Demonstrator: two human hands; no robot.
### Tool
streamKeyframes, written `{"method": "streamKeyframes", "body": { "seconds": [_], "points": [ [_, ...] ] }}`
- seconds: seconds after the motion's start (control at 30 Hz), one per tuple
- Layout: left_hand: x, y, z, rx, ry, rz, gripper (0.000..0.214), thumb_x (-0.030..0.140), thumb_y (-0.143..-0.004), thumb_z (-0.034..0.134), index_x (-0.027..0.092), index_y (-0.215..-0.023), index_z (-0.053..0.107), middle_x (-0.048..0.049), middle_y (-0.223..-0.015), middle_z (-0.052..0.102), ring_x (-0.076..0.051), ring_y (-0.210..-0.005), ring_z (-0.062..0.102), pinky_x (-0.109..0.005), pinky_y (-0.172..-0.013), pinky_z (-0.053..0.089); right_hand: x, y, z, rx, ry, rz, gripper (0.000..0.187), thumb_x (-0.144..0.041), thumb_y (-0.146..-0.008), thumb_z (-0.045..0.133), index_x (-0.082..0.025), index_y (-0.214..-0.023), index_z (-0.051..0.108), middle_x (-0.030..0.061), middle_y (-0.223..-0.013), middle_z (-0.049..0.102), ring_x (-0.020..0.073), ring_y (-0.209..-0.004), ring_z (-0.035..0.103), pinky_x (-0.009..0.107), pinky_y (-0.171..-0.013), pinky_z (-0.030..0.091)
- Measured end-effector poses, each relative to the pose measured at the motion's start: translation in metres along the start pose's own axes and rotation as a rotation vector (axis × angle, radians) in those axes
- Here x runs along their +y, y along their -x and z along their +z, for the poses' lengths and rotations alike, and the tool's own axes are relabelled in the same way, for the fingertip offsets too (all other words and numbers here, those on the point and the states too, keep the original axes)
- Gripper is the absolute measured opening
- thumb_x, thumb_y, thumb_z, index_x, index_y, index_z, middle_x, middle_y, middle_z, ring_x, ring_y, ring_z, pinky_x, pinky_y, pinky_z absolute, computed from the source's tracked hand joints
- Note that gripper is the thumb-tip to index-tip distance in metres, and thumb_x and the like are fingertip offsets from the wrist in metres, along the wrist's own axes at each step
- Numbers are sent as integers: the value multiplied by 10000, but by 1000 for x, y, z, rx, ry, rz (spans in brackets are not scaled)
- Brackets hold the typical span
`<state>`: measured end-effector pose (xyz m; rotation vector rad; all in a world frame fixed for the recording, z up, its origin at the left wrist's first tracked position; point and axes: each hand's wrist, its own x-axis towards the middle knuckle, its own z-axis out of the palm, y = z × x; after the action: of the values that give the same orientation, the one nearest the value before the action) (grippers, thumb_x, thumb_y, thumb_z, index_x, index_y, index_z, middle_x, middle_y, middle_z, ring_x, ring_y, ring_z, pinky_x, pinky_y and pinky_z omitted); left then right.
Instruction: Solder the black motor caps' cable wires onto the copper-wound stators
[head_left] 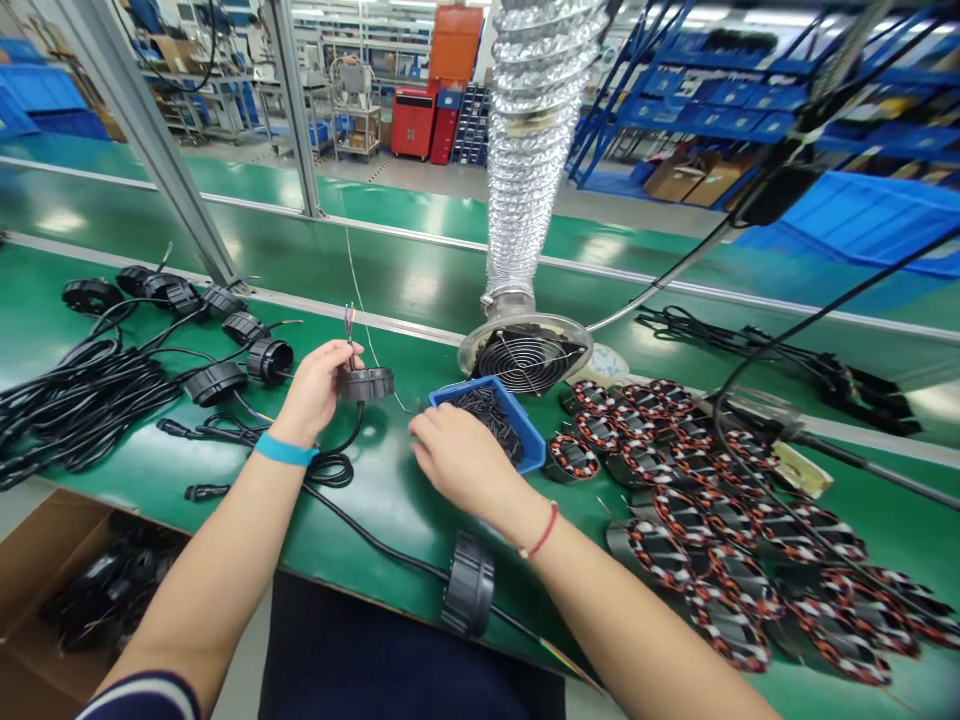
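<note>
My left hand (pixel 321 385) is closed on a black round cable cap (pixel 367 384), with the thin coloured wires (pixel 349 320) standing up beside its fingers. A black cable runs down from the cap's underside and coils on the bench. My right hand (pixel 457 450) is at the left side of a small blue bin (pixel 534 455) filled with short black tube pieces (pixel 487 410). Its fingers are bent together, slightly blurred, and what they hold, if anything, cannot be made out. Near the bench's front edge lies another black cap (pixel 469 585) on a cable with bared coloured wires.
Coiled black cables (pixel 82 400) and more caps (pixel 214 382) cover the left of the green bench. Many wound motor stators (pixel 720 515) stand at right. A silver duct (pixel 536 150) with a fan grille (pixel 517 360) hangs behind the bin. A cardboard box (pixel 45 610) sits lower left.
</note>
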<state>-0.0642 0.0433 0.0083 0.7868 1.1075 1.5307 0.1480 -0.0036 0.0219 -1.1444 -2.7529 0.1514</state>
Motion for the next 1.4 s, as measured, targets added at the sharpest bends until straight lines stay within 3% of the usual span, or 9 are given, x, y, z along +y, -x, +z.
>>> {"method": "streamKeyframes", "body": {
  "seconds": [0.13, 0.37, 0.63, 0.8, 0.87, 1.0, 1.07, 1.23, 1.4],
  "points": [
    [-3, -9, -7, 91, 27, 30, 140, 274, -652, 663, 144, -702, 645, -4, -635, 607, -105, -615, 530, -212, -612, 414, -31, -19, 6, -319, 337, -3, 286, -45, -900, 416, -58, -942, 699, 208, -905, 712, 305, -903, 632, 421, -776, 405],
    [-9, -2, 0, -1, -14, 10, 174, 293, -644, 692, 135, -714, 671, -5, -627, 623, -110, -611, 524, -226, -617, 397, -39, -42, 21, -469, 368, 53, 250, -4, -819, 509, -76, -867, 743, 221, -860, 751, 319, -831, 695, 418, -732, 387],
    [-20, 12, 11, -284, -421, 45, 191, 331, -774, 615, 146, -790, 659, -28, -742, 647, -143, -685, 552, -272, -687, 427, -13, -16, -22, -299, 86, -31, 151, -145, -850, 530, -172, -891, 672, 76, -868, 746, 183, -752, 662, 295, -626, 386],
    [-15, 40, 25, -181, -832, 534, 240, 191, -844, 547, 156, -1063, 637, -86, -1027, 636, -214, -983, 564, -363, -917, 437, 51, 16, -35, -80, -293, 340, 145, -121, -859, 516, -182, -951, 611, -6, -762, 682, 122, -677, 612, 228, -623, 415],
    [-8, 63, 37, -406, -831, 591, 171, 179, -898, 510, 169, -1002, 645, -71, -965, 657, -193, -931, 581, -328, -873, 447, 68, 25, -26, -98, -293, 387, 219, -98, -852, 523, -175, -1035, 616, -7, -761, 686, 129, -676, 616, 234, -632, 419],
    [-8, 116, 61, -1319, -802, 679, 141, 279, -918, 584, 182, -989, 658, -41, -924, 709, -178, -875, 605, -302, -819, 439, 73, 32, -5, -109, -233, 377, 228, -60, -821, 548, -166, -988, 661, 29, -800, 692, 157, -742, 623, 256, -682, 415],
    [-18, 138, 70, -1505, -969, 828, 263, 407, -859, 677, 170, -968, 647, -47, -899, 694, -214, -904, 585, -340, -791, 420, 69, 31, 1, -81, -206, 375, 178, -89, -849, 544, -161, -962, 662, 55, -857, 690, 170, -798, 628, 264, -717, 418],
    [-43, 158, 79, -1420, -1212, 1024, 152, 259, -913, 597, 164, -795, 593, -25, -691, 597, -187, -749, 521, -348, -719, 371, 64, 30, 7, 10, -168, 397, 144, -156, -913, 505, -175, -912, 648, 62, -910, 673, 183, -831, 622, 277, -733, 426],
    [-18, 120, 77, -1103, -1169, 701, 126, 195, -922, 515, 179, -906, 639, -31, -797, 673, -183, -780, 562, -346, -797, 397, 66, 34, 16, 88, -197, 378, 159, -169, -932, 505, -178, -903, 661, 73, -969, 650, 196, -919, 604, 298, -826, 452]
  ]
}}
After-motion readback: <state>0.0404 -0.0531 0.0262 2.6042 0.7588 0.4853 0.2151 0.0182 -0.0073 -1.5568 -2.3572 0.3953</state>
